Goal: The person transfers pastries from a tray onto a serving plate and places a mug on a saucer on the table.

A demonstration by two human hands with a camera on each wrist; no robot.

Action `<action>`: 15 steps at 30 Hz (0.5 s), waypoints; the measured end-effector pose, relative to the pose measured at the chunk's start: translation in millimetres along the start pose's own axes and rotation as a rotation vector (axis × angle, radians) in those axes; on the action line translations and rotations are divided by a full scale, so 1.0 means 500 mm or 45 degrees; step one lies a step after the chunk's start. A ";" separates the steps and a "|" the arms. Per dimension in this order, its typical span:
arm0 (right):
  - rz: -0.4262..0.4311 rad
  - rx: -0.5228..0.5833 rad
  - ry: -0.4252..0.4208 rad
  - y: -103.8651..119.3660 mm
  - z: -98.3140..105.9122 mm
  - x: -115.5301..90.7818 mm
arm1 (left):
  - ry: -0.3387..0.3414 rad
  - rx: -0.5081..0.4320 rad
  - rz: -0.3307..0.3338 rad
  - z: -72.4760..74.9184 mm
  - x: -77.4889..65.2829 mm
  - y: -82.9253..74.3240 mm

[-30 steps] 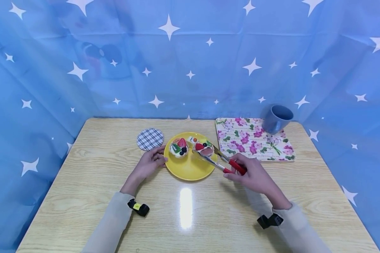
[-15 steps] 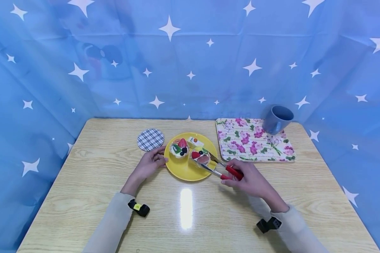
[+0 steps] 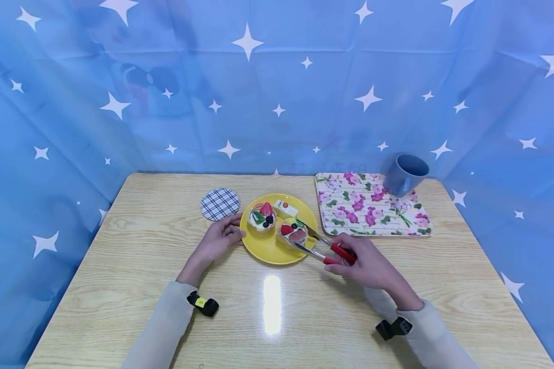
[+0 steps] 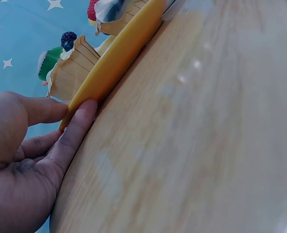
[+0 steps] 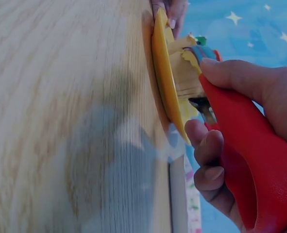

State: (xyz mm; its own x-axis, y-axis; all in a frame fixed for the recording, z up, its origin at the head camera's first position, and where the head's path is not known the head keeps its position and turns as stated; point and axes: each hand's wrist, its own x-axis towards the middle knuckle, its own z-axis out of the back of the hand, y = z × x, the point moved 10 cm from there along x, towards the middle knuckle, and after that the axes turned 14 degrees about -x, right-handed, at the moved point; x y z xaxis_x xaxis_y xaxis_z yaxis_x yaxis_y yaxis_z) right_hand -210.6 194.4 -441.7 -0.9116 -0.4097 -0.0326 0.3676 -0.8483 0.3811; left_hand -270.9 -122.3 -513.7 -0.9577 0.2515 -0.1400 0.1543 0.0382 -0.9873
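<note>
My left hand (image 3: 219, 240) pinches the left rim of a yellow plate (image 3: 277, 253); in the left wrist view its fingers lie above and below the plate's edge (image 4: 115, 60). With my right hand (image 3: 362, 261) I hold red-handled metal tongs (image 3: 341, 251). The tongs' tips straddle a fruit tart (image 3: 292, 231) on the plate's right side, topped with red fruit and a dark berry. To its left sits another tart (image 3: 261, 217) with a strawberry and dark berries. Behind them lies a small white piece (image 3: 286, 208) with an orange dot. The red handle (image 5: 250, 150) fills the right wrist view.
A round checked coaster (image 3: 219, 204) lies left of the plate, near the left hand. At the back right is a floral tray (image 3: 360, 210) with a blue mug (image 3: 403, 175) on its far right corner. A starry blue curtain (image 3: 277, 133) stands behind the table.
Over the last second the right hand and tongs moved slightly left and down, and the right tart shifted the same way, uncovering more of the white piece. My left hand stayed at the rim.
</note>
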 end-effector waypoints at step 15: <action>0.047 -0.013 -0.003 -0.002 0.010 -0.002 | 0.001 0.001 0.004 0.000 0.002 0.005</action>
State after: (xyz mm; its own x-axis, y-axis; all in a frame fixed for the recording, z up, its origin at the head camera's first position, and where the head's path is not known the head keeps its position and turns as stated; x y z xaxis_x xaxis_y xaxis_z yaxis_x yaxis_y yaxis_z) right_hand -211.0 197.2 -437.6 -0.8978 -0.4400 -0.0169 0.4027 -0.8361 0.3726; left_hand -271.3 -121.9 -516.1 -0.9570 0.2526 -0.1427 0.1568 0.0366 -0.9870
